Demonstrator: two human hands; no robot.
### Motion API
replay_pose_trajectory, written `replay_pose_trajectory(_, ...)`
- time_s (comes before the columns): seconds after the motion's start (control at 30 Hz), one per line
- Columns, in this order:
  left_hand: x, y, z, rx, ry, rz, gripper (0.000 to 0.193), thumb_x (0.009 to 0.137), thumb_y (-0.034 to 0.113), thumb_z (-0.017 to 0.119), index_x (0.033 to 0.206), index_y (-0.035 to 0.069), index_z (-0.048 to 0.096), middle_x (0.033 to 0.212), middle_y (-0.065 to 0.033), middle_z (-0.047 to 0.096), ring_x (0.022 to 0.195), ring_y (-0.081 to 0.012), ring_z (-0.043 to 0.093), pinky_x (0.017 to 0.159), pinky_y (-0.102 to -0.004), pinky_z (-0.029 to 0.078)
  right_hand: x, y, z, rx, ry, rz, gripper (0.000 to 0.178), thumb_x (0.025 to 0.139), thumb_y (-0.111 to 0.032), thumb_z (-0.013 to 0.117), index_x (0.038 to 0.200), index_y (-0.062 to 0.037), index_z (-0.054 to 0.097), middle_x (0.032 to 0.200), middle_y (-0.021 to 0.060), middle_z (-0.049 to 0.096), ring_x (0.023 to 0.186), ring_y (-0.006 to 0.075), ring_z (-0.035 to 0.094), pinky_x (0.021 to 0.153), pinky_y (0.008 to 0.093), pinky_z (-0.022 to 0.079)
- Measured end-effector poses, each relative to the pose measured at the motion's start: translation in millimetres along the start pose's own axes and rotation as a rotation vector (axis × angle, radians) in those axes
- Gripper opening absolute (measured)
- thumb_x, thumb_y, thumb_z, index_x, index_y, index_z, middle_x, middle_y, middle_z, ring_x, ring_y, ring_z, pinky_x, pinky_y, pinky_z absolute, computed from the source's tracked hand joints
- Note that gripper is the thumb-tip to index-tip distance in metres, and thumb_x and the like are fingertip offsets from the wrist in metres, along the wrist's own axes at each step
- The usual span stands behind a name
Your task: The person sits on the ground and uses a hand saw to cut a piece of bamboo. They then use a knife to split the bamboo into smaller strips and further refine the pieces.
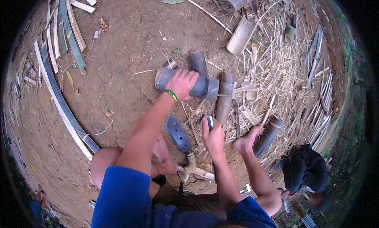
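Observation:
My left hand [182, 85] is wrapped over a thick, dark bamboo section [164, 78] that lies crosswise near the middle of the head view. The right end of this section reaches a brownish bamboo piece [226, 95] on the ground. My right hand [213, 138] is closed, nearer to me, around a narrow dark tool with a pale edge [210, 123]; its kind is not clear. Behind the held section stands another dark bamboo piece [198, 64]. Between my feet lies a flat dark-blue piece with holes [178, 134], beside a bent pale wooden part [191, 164].
Shavings and split strips [272, 78] cover the ground on the right. A halved bamboo piece [241, 36] lies beyond, and a dark bamboo piece [268, 136] rests by my right foot. Long split strips [65, 105] lie on the left. A person in dark clothing [302, 168] is at lower right.

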State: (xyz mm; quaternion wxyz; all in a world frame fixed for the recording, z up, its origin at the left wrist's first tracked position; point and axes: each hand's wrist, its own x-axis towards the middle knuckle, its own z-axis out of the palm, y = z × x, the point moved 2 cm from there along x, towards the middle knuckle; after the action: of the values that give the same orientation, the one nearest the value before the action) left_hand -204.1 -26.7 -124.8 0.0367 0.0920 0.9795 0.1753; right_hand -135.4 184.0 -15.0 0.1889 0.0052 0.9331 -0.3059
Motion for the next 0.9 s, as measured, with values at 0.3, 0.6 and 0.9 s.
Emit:
replay_pose_trajectory(0.3,4.7,8.0,-4.6,-0.037,0.090,0.027,0.105,0.055,0.044,0.092,0.142,0.005,0.049,0.136,-0.0142,0.059,0.125,-0.0330,0.058,0.111,-0.0469,0.042,-2.5,23.0,46.8,0.179,0.114,0.131,0.038,0.099,-0.033,0.066,0.090,0.0034,0.066,0.072,0.0264,0.067,0.071,0.0437,0.071,0.064,0.0511,0.053)
replay_pose_trajectory(0.6,30.1,-15.3,-35.2,-0.118,0.189,-0.306,0.103,0.058,0.049,0.092,0.143,0.009,0.050,0.131,-0.0167,0.060,0.122,-0.0370,0.059,0.107,-0.0494,0.045,71.9,-17.0,15.1,0.046,0.137,-0.087,0.043,0.098,-0.039,0.066,0.093,0.0037,0.068,0.078,0.0299,0.068,0.078,0.0495,0.069,0.069,0.0553,0.054)
replay_pose_trajectory(0.9,29.2,-19.7,-23.9,-0.076,0.168,-0.322,0.108,0.056,0.060,0.090,0.144,0.011,0.050,0.128,-0.0163,0.062,0.118,-0.0354,0.062,0.106,-0.0492,0.047,86.0,16.6,39.8,0.126,0.103,-0.111,0.042,0.097,-0.040,0.067,0.095,0.0017,0.068,0.079,0.0295,0.068,0.079,0.0509,0.068,0.070,0.0554,0.053)
